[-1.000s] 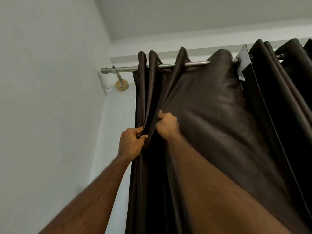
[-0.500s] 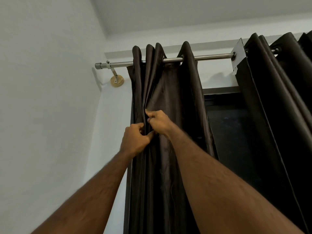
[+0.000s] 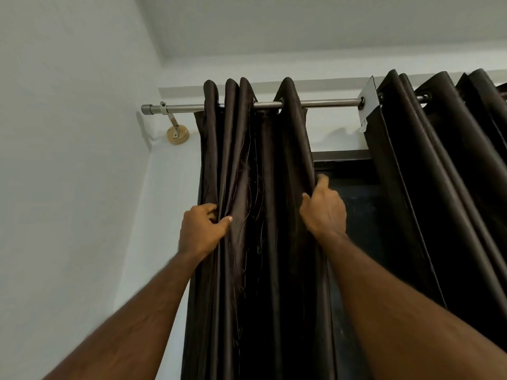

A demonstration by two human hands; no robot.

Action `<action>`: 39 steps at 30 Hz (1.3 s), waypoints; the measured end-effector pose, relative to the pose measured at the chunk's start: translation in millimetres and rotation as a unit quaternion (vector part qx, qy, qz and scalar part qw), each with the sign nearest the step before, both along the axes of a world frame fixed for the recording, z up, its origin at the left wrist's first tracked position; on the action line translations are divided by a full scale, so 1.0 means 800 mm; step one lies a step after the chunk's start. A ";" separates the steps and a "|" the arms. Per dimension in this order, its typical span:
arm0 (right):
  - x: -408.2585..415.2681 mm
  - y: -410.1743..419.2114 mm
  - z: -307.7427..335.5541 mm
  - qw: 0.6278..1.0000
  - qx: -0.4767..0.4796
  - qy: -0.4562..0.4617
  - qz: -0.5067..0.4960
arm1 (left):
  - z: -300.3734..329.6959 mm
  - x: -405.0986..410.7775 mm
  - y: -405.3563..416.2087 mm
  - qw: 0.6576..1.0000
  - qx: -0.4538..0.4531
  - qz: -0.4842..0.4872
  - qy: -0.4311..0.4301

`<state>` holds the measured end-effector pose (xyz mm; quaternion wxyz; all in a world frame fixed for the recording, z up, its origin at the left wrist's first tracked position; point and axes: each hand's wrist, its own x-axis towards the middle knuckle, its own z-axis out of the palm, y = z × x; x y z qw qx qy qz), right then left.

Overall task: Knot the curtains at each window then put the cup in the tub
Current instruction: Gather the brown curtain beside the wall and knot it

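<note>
At twelve o'clock from the person, a dark brown curtain hangs bunched in folds at the left end of a metal rod. Left hand pinches a fold at its left edge, fingers clamped on cloth; right hand curls round its right edge. Another curtain hangs at two o'clock

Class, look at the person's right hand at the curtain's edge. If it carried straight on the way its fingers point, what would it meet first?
The right hand points up and slightly left along the left curtain's right-hand edge. It would probably brush that outer fold first, and higher up the curtain rod. Depth is unclear.
</note>
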<state>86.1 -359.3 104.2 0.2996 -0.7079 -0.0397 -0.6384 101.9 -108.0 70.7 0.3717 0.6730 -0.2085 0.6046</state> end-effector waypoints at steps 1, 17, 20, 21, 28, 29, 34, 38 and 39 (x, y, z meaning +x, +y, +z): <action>0.005 -0.002 -0.003 0.999 -0.017 0.026 0.025 | -0.001 0.001 0.001 1.000 0.017 0.008 0.003; 0.023 0.221 0.048 0.919 -0.275 0.083 0.272 | -0.017 -0.007 0.076 0.997 0.002 -0.066 -0.025; 0.046 0.186 0.027 0.934 -0.236 0.068 0.261 | -0.016 -0.009 0.058 0.996 0.021 -0.082 -0.033; 0.050 0.179 0.021 0.939 -0.226 0.061 0.254 | -0.014 -0.008 0.049 0.996 0.028 -0.082 -0.034; 0.036 0.164 -0.007 0.954 -0.242 -0.001 0.179 | -0.022 0.000 0.013 0.994 0.021 -0.089 -0.056; 0.031 0.167 -0.015 0.955 -0.255 -0.001 0.153 | -0.024 0.001 0.014 0.994 0.018 -0.091 -0.056; 0.018 0.185 -0.074 0.967 -0.202 -0.026 0.149 | -0.062 0.004 0.024 0.995 0.010 -0.097 -0.008; 0.018 0.191 -0.133 0.966 -0.172 -0.038 0.190 | -0.117 0.003 0.034 0.994 0.001 -0.101 0.036; 0.020 0.191 -0.148 0.964 -0.169 -0.042 0.200 | -0.132 0.003 0.037 0.994 -0.001 -0.101 0.046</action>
